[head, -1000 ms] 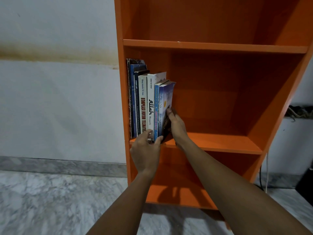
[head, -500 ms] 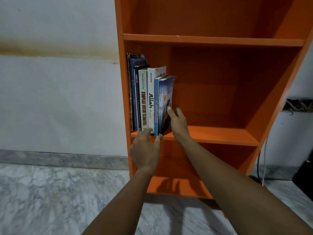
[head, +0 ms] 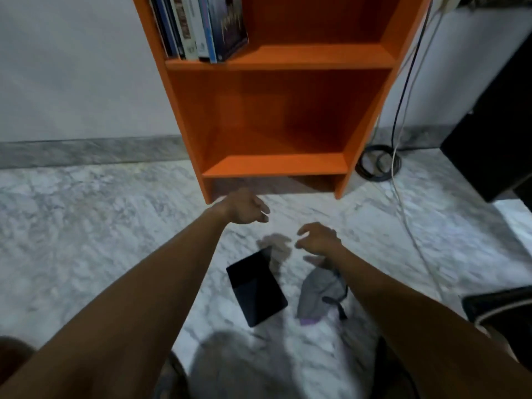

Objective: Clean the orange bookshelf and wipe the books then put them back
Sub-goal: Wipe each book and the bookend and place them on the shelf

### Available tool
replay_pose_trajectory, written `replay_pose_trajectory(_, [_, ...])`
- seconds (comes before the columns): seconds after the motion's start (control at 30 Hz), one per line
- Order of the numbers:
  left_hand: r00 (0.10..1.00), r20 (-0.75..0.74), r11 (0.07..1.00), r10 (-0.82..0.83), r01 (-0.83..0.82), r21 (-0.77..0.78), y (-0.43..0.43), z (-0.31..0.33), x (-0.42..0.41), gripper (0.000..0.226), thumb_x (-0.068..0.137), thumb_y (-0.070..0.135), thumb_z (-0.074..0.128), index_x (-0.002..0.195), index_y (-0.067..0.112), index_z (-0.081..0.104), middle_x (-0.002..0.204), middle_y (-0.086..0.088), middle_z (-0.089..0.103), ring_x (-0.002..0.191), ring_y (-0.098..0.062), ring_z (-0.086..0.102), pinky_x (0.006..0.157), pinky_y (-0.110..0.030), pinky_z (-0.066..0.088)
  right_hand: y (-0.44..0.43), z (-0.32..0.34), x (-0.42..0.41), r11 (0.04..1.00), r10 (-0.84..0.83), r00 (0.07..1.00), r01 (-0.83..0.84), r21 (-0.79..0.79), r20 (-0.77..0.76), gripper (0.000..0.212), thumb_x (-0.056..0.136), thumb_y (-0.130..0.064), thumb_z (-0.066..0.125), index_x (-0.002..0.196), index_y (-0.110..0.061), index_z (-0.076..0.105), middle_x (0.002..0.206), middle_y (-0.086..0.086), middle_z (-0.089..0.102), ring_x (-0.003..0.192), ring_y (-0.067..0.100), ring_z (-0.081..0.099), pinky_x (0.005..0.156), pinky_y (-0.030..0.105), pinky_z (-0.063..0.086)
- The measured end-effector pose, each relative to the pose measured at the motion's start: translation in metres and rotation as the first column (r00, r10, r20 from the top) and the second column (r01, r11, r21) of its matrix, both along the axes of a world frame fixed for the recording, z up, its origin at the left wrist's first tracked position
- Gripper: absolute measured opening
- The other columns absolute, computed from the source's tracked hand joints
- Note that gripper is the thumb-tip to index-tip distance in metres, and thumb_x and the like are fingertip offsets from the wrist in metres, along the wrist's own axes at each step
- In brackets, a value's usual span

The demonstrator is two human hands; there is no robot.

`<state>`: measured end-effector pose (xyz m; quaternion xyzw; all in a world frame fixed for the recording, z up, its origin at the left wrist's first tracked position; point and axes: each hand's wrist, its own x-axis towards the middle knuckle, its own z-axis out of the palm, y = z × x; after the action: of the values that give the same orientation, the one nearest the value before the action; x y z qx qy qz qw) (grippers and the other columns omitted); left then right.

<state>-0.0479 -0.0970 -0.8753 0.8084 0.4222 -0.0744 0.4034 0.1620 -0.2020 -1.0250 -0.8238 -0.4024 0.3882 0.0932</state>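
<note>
The orange bookshelf [head: 276,165] stands against the wall, with a row of several books [head: 198,27] upright at the left end of its upper visible shelf. On the marble floor lie a dark flat book [head: 256,289] and a grey cloth [head: 316,292] beside it. My left hand [head: 244,208] hovers above the floor in front of the shelf's base, fingers loosely curled and holding nothing. Above the cloth's top end hangs my right hand [head: 316,240], fingers spread and relaxed, holding nothing.
Cables [head: 403,96] hang down the wall right of the shelf and coil on the floor [head: 377,165]. A black box-like object [head: 495,133] stands at the right. The lower shelf compartment [head: 276,125] holds nothing. My knees fill the bottom edge.
The view has dropped from the shelved books to the floor. Both hands left the books and came down over the dark book and the cloth.
</note>
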Motion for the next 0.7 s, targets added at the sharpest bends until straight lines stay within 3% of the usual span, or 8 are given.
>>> replay_pose_trajectory(0.07, [0.982,-0.153,0.994,-0.107,0.105,-0.022,-0.018,-0.019,0.0,0.043,0.095,0.037,0.069,0.129,0.012,0.069,0.144,-0.003,0.058,0.133,-0.025,0.052,0.107,-0.031,0.046,-0.04,-0.039,0.003,0.988,0.093,0.994,-0.086,-0.129,0.053,0.066,0.058,-0.065,0.077,0.118,-0.066,0.049,0.155,0.008,0.038,0.138,0.041,0.041,0.101,0.052,0.051])
replay_pose_trajectory(0.17, [0.956,-0.267,0.984,-0.125,0.155,0.093,-0.039,-0.05,-0.006,0.045,0.094,0.041,0.066,0.131,0.015,0.068,0.142,-0.005,0.06,0.131,-0.026,0.053,0.11,-0.037,0.042,-0.086,-0.061,-0.011,0.967,0.198,0.971,-0.171,-0.189,0.135,0.099,0.076,-0.047,0.076,0.156,-0.051,0.018,0.168,0.01,-0.004,0.151,0.049,0.008,0.113,0.062,0.032])
replay_pose_trajectory(0.2, [0.966,-0.242,0.985,-0.088,0.12,0.122,-0.044,-0.06,-0.01,0.043,0.092,0.04,0.068,0.129,0.018,0.069,0.141,-0.005,0.061,0.129,-0.025,0.055,0.109,-0.035,0.044,-0.099,-0.066,-0.017,0.964,0.223,0.957,-0.187,-0.191,0.188,0.095,0.08,-0.042,0.073,0.159,-0.045,0.019,0.167,0.012,-0.001,0.15,0.049,0.009,0.113,0.061,0.032])
replay_pose_trajectory(0.27, [0.978,-0.199,0.982,-0.06,0.093,0.162,-0.05,-0.071,-0.017,0.04,0.089,0.038,0.071,0.126,0.021,0.071,0.138,-0.004,0.064,0.125,-0.024,0.058,0.106,-0.035,0.046,-0.111,-0.08,-0.023,0.95,0.31,0.887,-0.272,-0.155,0.342,0.073,0.084,-0.039,0.055,0.154,-0.027,0.037,0.156,0.019,0.03,0.146,0.043,0.026,0.113,0.051,0.033])
replay_pose_trajectory(0.33, [0.983,-0.175,0.982,-0.05,0.081,0.173,-0.052,-0.077,-0.018,0.04,0.09,0.035,0.071,0.128,0.021,0.07,0.137,-0.005,0.064,0.125,-0.023,0.059,0.107,-0.038,0.047,-0.119,-0.09,-0.025,0.941,0.33,0.844,-0.331,-0.074,0.423,0.052,0.077,-0.023,0.047,0.126,-0.013,0.06,0.13,0.019,0.05,0.129,0.04,0.045,0.1,0.039,0.041])
replay_pose_trajectory(0.47, [0.988,-0.145,0.983,-0.047,0.072,0.169,-0.055,-0.074,-0.013,0.049,0.091,0.033,0.071,0.138,0.022,0.061,0.14,-0.008,0.06,0.129,-0.027,0.056,0.109,-0.041,0.045,-0.121,-0.068,-0.027,0.929,0.196,0.845,-0.322,0.18,0.498,0.015,0.08,-0.003,0.056,0.092,-0.011,0.057,0.102,0.014,0.051,0.09,0.033,0.056,0.064,0.033,0.037])
replay_pose_trajectory(0.6, [0.987,-0.152,0.983,-0.055,0.081,0.166,-0.053,-0.068,-0.013,0.055,0.088,0.028,0.075,0.14,0.021,0.059,0.141,-0.008,0.059,0.126,-0.028,0.057,0.105,-0.038,0.048,-0.094,-0.016,-0.028,0.834,-0.038,0.969,-0.104,0.542,0.246,0.016,0.065,-0.011,0.048,0.069,-0.018,0.034,0.07,0.006,0.041,0.065,0.026,0.043,0.056,0.036,0.029])
replay_pose_trajectory(0.7, [0.978,-0.203,0.98,-0.044,0.082,0.183,-0.053,-0.071,-0.021,0.06,0.084,0.027,0.079,0.14,0.023,0.058,0.139,-0.006,0.06,0.124,-0.027,0.058,0.099,-0.034,0.049,-0.074,0.023,-0.032,0.866,0.029,0.983,-0.115,0.487,0.18,0.016,0.081,-0.007,0.053,0.084,-0.019,0.043,0.083,0.003,0.045,0.076,0.02,0.041,0.067,0.035,0.035])
